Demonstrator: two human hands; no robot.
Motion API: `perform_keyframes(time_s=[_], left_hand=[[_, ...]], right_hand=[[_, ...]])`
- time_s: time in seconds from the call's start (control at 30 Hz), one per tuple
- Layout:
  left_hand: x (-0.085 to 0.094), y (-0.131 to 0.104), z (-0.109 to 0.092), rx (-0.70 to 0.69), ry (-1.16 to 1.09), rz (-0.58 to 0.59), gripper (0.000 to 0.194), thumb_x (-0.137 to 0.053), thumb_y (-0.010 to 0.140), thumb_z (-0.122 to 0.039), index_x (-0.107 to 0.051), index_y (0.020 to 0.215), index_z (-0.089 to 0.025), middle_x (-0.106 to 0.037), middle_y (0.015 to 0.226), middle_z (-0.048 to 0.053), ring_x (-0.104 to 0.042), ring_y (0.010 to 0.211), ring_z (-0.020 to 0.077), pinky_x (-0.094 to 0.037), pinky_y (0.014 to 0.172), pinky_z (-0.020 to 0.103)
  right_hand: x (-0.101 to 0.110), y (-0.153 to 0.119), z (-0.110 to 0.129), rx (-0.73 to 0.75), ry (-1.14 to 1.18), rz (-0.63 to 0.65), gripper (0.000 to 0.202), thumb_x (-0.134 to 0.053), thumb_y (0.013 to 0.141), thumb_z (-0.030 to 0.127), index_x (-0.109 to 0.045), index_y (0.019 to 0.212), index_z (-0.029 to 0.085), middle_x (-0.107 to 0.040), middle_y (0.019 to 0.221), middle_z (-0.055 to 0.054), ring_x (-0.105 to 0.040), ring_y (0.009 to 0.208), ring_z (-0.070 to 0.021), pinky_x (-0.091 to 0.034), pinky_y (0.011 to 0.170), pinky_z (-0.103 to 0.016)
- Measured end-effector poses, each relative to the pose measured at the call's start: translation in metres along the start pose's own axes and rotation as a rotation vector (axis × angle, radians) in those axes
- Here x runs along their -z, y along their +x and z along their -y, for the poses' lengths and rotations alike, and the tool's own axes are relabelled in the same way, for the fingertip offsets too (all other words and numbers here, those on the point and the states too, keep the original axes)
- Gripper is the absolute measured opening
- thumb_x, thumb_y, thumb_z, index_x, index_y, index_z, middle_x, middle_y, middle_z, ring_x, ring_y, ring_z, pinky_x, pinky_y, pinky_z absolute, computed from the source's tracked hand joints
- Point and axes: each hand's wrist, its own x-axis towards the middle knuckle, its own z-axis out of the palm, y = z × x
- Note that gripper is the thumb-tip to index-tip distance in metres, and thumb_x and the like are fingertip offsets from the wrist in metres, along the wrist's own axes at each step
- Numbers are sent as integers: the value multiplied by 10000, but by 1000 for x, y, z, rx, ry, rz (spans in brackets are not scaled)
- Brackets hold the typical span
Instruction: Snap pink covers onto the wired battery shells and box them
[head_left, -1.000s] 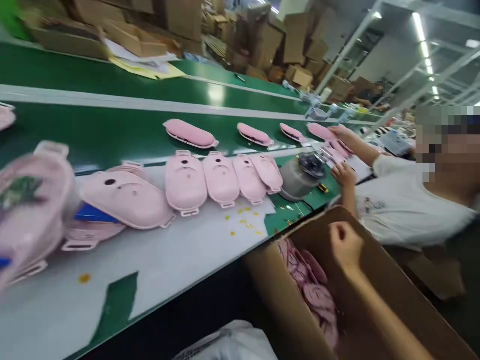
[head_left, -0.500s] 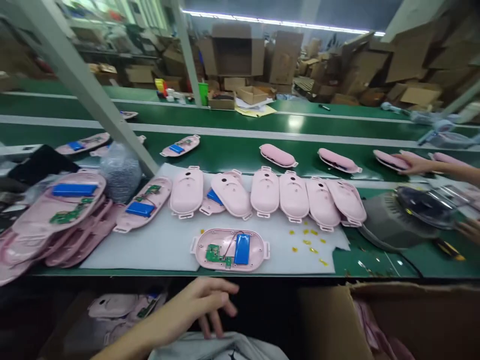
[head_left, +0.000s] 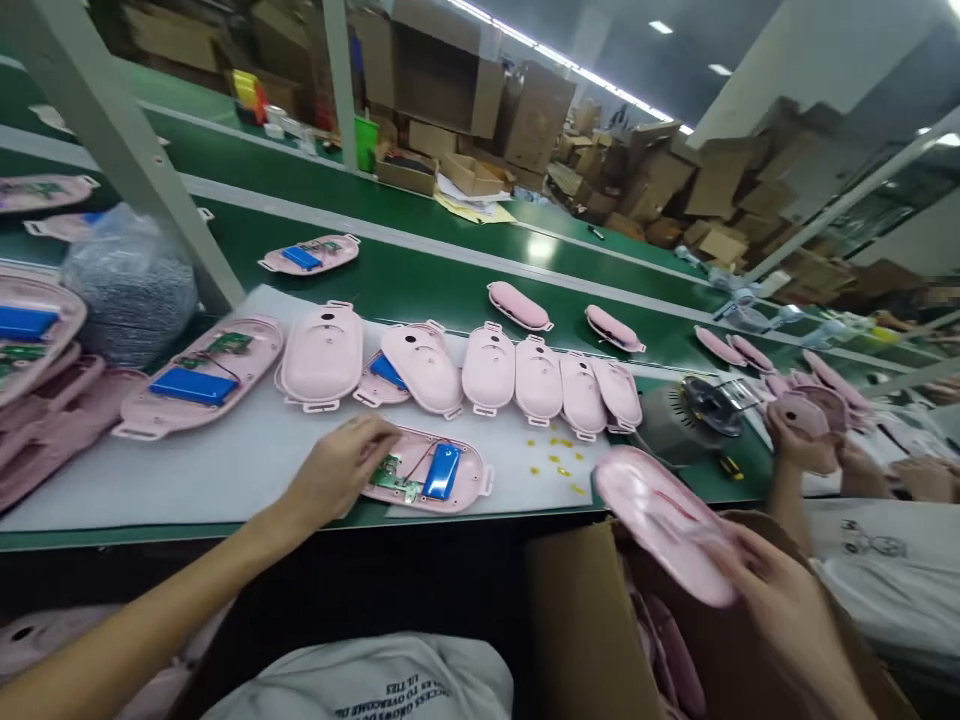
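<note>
A pink plastic housing [head_left: 469, 466] lies open side up at the front of the bench, with a blue battery [head_left: 442, 472], a green circuit board and thin wires inside. My left hand [head_left: 341, 470] is closed on its left end, covering that corner and part of the board. Over an open cardboard box, my right hand [head_left: 772, 590] grips an oval pink cover [head_left: 660, 520], tilted, inner face showing. Slight blur hides the detail on the cover. Small yellow pieces [head_left: 556, 460] lie scattered on the white foam sheet [head_left: 247, 480] right of the housing.
Several pink shells [head_left: 489, 370] stand in a row behind. More housings are stacked at far left beside a bag of small parts [head_left: 127, 285]. A grey machine [head_left: 679, 420] sits right of the row. The cardboard box [head_left: 577, 610] holds pink covers. A co-worker's hands [head_left: 806, 445] hold a pink part.
My left hand has moved up from the lap to the housing. My right hand has come into view holding a pink cover. The view has swung to the right and tilted.
</note>
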Motion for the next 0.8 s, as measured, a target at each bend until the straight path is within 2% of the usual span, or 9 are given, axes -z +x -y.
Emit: perform_keyframes(time_s=[0.13,0.27,0.33,0.4,0.5,0.57,0.67,0.73,0.8], left_hand=[[4,-13,2,153,-161,-93,229,-466,921,-377,-572,910,-175,-635,814,32,-599,754,176,-468,720,280],[6,-21,1,158,-227,-95,204,-437,929,-348,-553,908,-181,-609,782,14,-587,720,160,-455,697,272],[6,-23,2,147,-243,-90,192,-432,930,-326,-556,905,-182,-604,763,10,-570,677,148,-439,663,263],[4,-25,4,140,-260,-79,182,-434,928,-310,-561,902,-182,-602,749,7,-549,644,138,-426,638,257],[2,-27,9,173,-331,-119,166,-445,923,-302,-558,911,-181,-599,745,8,-554,657,142,-435,642,259],[1,-28,12,193,-381,-145,155,-454,917,-296,-554,903,-179,-591,731,6,-560,658,144,-443,644,260],[3,-28,13,199,-431,-135,148,-469,909,-290,-557,879,-174,-585,709,3,-560,639,138,-447,629,256],[5,-27,12,219,-478,-128,156,-478,909,-299,-561,878,-170,-588,700,3,-570,629,134,-452,614,248],[6,-26,11,240,-526,-125,162,-491,907,-307,-563,877,-164,-591,688,0,-583,613,129,-457,594,237]], right_hand=[[-59,46,55,-6,219,507,513,-775,664,400,-659,1108,169,-680,1101,-93,-634,981,-246,-515,841,-346],[-130,93,126,273,42,750,427,-749,645,332,-698,1027,148,-698,902,-56,-620,814,-178,-486,758,-300],[-163,107,153,387,12,712,512,-747,632,340,-667,1100,150,-680,822,-33,-601,746,-160,-472,717,-290],[-195,112,168,425,-26,588,556,-742,627,375,-640,1122,143,-655,757,-18,-585,695,-159,-460,676,-289],[-234,104,165,350,-144,511,481,-680,658,372,-632,1074,135,-642,752,-24,-581,692,-174,-449,655,-292],[-244,94,153,248,-128,591,469,-654,643,294,-615,1083,138,-661,841,-42,-598,748,-184,-456,673,-292],[-228,84,137,96,81,722,432,-670,647,259,-602,1056,137,-668,880,-56,-610,757,-182,-465,681,-284],[-207,83,136,102,225,721,358,-659,733,354,-593,1018,147,-661,843,-55,-607,725,-175,-471,677,-288],[-190,87,144,229,233,686,342,-595,817,444,-589,1018,168,-649,822,-49,-603,718,-174,-480,682,-298]])
